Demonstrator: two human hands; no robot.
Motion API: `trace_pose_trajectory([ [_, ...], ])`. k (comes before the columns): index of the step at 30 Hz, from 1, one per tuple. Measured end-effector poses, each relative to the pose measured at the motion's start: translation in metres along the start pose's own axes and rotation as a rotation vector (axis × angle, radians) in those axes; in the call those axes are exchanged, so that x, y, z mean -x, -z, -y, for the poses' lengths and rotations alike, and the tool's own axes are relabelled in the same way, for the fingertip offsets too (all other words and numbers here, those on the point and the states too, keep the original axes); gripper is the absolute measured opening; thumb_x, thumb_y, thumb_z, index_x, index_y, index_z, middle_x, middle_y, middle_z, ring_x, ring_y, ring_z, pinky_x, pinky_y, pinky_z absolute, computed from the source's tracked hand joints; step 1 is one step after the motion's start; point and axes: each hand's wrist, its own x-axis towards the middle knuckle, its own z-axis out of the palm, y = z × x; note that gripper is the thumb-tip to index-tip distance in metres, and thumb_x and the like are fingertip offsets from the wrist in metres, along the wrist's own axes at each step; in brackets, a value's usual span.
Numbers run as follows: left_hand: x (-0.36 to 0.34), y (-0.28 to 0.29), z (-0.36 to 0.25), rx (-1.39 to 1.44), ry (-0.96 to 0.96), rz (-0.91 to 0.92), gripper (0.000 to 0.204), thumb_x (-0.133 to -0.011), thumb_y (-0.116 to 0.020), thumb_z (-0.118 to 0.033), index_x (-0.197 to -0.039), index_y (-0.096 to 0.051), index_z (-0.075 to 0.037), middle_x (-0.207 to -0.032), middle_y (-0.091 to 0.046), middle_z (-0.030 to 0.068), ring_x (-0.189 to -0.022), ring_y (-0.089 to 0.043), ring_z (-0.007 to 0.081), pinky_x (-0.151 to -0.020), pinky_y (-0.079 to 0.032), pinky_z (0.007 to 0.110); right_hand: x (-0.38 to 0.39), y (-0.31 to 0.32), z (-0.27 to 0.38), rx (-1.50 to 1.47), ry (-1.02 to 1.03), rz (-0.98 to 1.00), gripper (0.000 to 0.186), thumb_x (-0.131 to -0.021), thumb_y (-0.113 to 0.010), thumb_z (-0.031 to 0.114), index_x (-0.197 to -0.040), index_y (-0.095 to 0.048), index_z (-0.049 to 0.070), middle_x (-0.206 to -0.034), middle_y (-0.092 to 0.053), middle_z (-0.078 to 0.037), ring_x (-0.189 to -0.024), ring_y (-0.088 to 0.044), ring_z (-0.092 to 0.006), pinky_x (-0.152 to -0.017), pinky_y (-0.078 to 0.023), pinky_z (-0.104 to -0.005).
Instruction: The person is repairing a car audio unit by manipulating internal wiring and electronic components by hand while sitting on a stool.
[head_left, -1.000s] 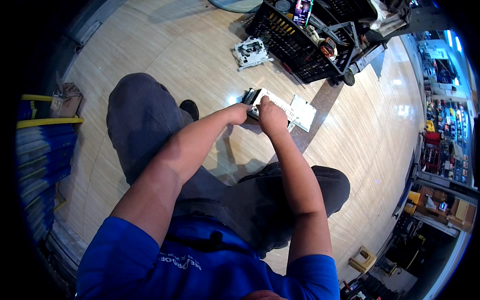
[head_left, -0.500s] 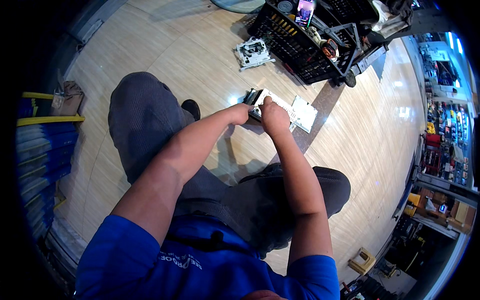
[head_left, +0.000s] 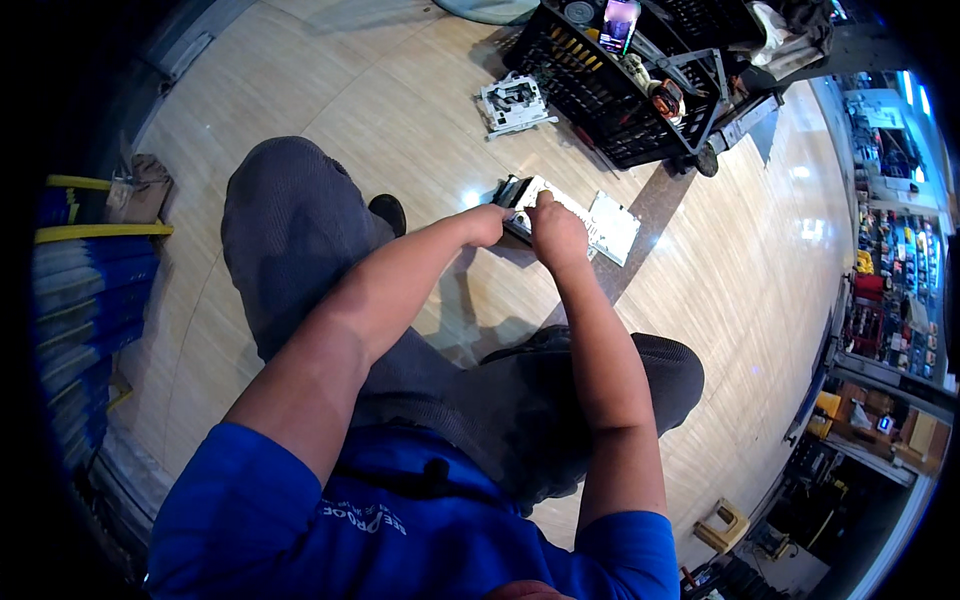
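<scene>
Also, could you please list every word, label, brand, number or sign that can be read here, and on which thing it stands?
Blue shirt: white lettering on the chest; I leave its wording uncopied.
Phone: its screen is lit, but anything on it is too small to read.
Shelf goods: too small and blurred to read.
White-and-black unit: no writing that I can make out.

The blue shirt (head_left: 430, 548) bears white print (head_left: 372, 520) above grey trousers (head_left: 300, 225).
</scene>
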Motion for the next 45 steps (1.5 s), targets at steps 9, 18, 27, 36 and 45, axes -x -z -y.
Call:
trace_pose_trajectory([
  [9, 0.000, 0.001, -0.004, 0.009, 0.017, -0.023, 0.057, -0.086, -0.042, 0.001, -0.140, -0.049, -0.016, -0.114, -0.065, 0.0196, -0.098, -0.065, 0.0342, -0.082, -0.051, 0.040, -0.005, -0.019, -0.017, -0.073, 0.053, -0.085, 0.021, -0.092, -0.053, 0.021, -0.098, -0.048, 0.002, -0.089, -0.067, -0.023, -0.079, -0.068, -0.0395, -0.067, -0.055, -0.0468],
  [18, 0.008, 0.008, -0.013, 0.049, 0.073, 0.023, 0.062, -0.080, -0.039, 0.006, -0.138, -0.050, -0.010, -0.123, -0.061, 0.0232, -0.112, -0.060, 0.0350, -0.094, -0.047, 0.038, -0.001, -0.004, -0.005, -0.004, 0.057, -0.039, 0.022, -0.093, -0.053, 0.023, -0.099, -0.050, 0.001, -0.088, -0.068, -0.022, -0.081, -0.068, -0.0385, -0.069, -0.055, -0.0464],
  [27, 0.007, 0.010, -0.016, 0.070, 0.097, 0.084, 0.060, -0.079, -0.039, 0.005, -0.137, -0.051, -0.009, -0.122, -0.061, 0.0229, -0.111, -0.060, 0.0355, -0.093, -0.047, 0.039, 0.001, 0.002, -0.004, -0.019, -0.040, 0.044, 0.017, -0.092, -0.050, 0.017, -0.098, -0.051, 0.001, -0.093, -0.067, -0.024, -0.084, -0.068, -0.0383, -0.071, -0.055, -0.0464],
  [36, 0.002, 0.005, -0.007, 0.042, 0.019, 0.042, 0.054, -0.083, -0.043, 0.003, -0.134, -0.054, -0.008, -0.121, -0.062, 0.0212, -0.105, -0.062, 0.0361, -0.091, -0.049, 0.041, 0.000, -0.010, -0.007, -0.066, 0.003, -0.021, 0.025, -0.094, -0.050, 0.023, -0.104, -0.045, 0.000, -0.096, -0.064, -0.028, -0.085, -0.066, -0.0433, -0.072, -0.053, -0.0487],
  [45, -0.001, 0.000, 0.000, 0.016, 0.025, -0.007, 0.051, -0.086, -0.043, 0.001, -0.135, -0.053, -0.011, -0.120, -0.063, 0.0202, -0.105, -0.063, 0.0355, -0.089, -0.049, 0.040, -0.002, -0.009, -0.003, -0.048, -0.013, -0.013, 0.026, -0.094, -0.052, 0.024, -0.104, -0.046, 0.001, -0.092, -0.065, -0.025, -0.083, -0.066, -0.0421, -0.071, -0.053, -0.0487],
])
